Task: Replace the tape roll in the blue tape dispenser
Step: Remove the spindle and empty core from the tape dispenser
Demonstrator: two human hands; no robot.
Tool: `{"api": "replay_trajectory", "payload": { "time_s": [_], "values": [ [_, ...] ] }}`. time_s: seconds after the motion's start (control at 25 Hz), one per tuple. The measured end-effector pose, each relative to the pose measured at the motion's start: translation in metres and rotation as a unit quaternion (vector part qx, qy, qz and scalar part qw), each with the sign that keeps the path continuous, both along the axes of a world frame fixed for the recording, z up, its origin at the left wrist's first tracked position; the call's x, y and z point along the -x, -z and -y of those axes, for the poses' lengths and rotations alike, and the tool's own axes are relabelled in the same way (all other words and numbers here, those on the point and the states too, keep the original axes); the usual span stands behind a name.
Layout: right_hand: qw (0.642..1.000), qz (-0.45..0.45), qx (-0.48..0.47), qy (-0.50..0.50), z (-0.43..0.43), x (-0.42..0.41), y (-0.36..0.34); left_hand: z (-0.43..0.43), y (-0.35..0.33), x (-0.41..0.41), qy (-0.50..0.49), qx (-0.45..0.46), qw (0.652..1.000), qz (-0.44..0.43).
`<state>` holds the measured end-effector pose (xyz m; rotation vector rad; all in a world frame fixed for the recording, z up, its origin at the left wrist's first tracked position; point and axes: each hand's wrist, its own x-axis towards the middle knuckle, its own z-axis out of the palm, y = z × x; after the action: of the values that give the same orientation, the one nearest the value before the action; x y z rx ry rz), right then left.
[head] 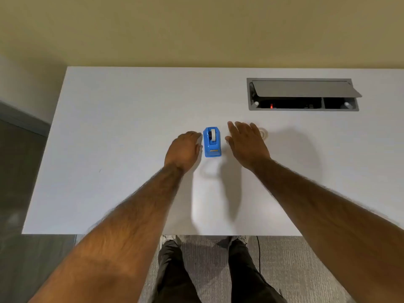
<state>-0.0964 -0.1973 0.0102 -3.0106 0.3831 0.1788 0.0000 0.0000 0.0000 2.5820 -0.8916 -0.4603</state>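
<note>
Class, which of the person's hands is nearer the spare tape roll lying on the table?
Right. The right hand hovers beside the spare tape roll, partly covering it; the left hand is beyond the blue dispenser.

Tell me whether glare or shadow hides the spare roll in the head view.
Head view: the clear tape roll is washed out against the white table, half hidden behind the right hand; soft shadows fall right; the blue tape dispenser reads sharp.
</note>
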Motion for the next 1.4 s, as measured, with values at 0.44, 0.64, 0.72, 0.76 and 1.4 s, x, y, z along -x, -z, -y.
{"api": "replay_trajectory", "payload": {
  "time_s": [0.44,0.64,0.72,0.76,1.4],
  "values": [
    [0.986,-0.015,-0.166,0.025,-0.019,-0.016,0.001,0.021,0.007,0.004,-0.234,0.209,0.931,-0.187],
    [0.984,0.004,-0.176,0.018,-0.022,-0.028,-0.002,0.027,0.005,0.005,-0.243,0.243,0.918,-0.195],
    [0.986,0.006,-0.167,0.024,-0.021,-0.032,-0.002,0.028,0.005,0.005,-0.241,0.242,0.920,-0.193],
    [0.986,0.007,-0.164,0.024,-0.021,-0.033,-0.003,0.028,0.005,0.005,-0.240,0.243,0.920,-0.194],
    [0.993,0.002,-0.120,0.006,-0.025,-0.048,-0.007,0.031,0.001,0.002,-0.239,0.214,0.925,-0.202]
  ]
}}
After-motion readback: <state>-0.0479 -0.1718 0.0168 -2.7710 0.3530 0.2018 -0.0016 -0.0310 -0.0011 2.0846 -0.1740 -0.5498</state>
